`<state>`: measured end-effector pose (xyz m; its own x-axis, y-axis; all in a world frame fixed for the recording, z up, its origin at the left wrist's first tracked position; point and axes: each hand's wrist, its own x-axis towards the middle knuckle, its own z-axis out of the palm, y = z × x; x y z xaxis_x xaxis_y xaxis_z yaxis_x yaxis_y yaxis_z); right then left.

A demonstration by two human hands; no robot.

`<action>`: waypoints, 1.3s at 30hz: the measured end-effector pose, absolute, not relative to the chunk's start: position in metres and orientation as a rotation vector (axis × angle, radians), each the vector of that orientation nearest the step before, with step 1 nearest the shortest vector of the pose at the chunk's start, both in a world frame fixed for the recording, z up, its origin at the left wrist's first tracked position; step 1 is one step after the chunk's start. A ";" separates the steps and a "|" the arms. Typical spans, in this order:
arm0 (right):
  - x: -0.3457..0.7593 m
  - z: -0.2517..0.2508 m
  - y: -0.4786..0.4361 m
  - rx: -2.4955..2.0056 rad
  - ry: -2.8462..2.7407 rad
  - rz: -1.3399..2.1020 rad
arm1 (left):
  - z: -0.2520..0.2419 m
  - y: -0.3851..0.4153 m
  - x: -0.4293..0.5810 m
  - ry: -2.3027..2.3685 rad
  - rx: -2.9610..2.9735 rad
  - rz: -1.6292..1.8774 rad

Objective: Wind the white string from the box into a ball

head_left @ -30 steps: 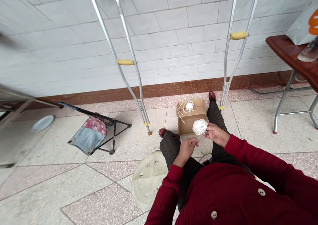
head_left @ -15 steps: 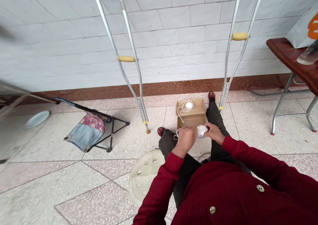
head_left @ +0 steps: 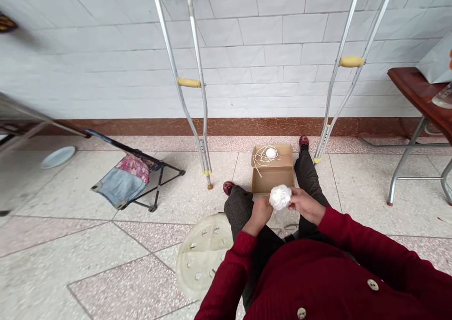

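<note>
A white, ruffled, flower-like bundle (head_left: 280,197) is held between my two hands above my lap. It looks like thin plastic or paper; I cannot tell which. My left hand (head_left: 261,212) is closed at its left side, the fingertips partly hidden. From the right, my right hand (head_left: 306,204) pinches its edge with thumb and fingers. Just beyond, an open cardboard box (head_left: 269,180) lies on the floor between my feet. On the box's raised lid flap rest a loose white cord (head_left: 260,158) and a small white ball (head_left: 271,152).
Two crutches (head_left: 189,82) (head_left: 351,61) lean on the tiled wall. A folding stool (head_left: 123,181) and a pale blue plate (head_left: 58,157) are at left. Beside my left leg is a pale round stool top (head_left: 203,258). At right stands a red-brown table (head_left: 416,91) with a bag (head_left: 438,58).
The white bundle has turned so its ruffled, rounded face shows upward. Both hands have come slightly lower and nearer my body. The view has shifted a little.
</note>
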<state>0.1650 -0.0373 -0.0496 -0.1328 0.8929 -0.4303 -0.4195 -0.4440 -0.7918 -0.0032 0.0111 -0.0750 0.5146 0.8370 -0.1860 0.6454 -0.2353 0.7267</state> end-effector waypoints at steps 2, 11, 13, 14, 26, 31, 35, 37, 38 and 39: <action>0.162 -0.057 -0.051 -1.249 -0.702 1.722 | -0.066 0.021 -0.004 1.162 2.111 0.256; 0.166 -0.085 -0.045 -1.480 -0.954 1.582 | -0.033 0.043 0.005 1.077 2.616 0.074; 0.168 -0.089 -0.042 -1.535 -1.143 1.458 | -0.028 0.044 0.003 1.063 2.667 0.047; 0.169 -0.092 -0.041 -1.554 -1.181 1.409 | -0.025 0.042 0.002 1.061 2.693 0.025; 0.172 -0.115 -0.020 -1.614 -1.130 1.053 | -0.053 -0.018 0.008 1.311 2.516 0.167; 0.178 -0.106 -0.022 -1.588 -1.211 0.945 | -0.074 -0.026 -0.001 1.329 2.105 0.363; 0.179 -0.104 -0.031 -1.557 -1.229 0.970 | -0.089 -0.036 -0.003 1.279 1.890 0.418; 0.179 -0.105 -0.036 -1.528 -1.220 1.004 | -0.097 -0.044 0.000 1.250 1.872 0.400; 0.179 -0.105 -0.038 -1.513 -1.192 1.038 | -0.101 -0.047 0.003 1.235 1.870 0.384; 0.179 -0.104 -0.039 -1.493 -1.154 1.090 | -0.104 -0.050 0.005 1.218 1.867 0.365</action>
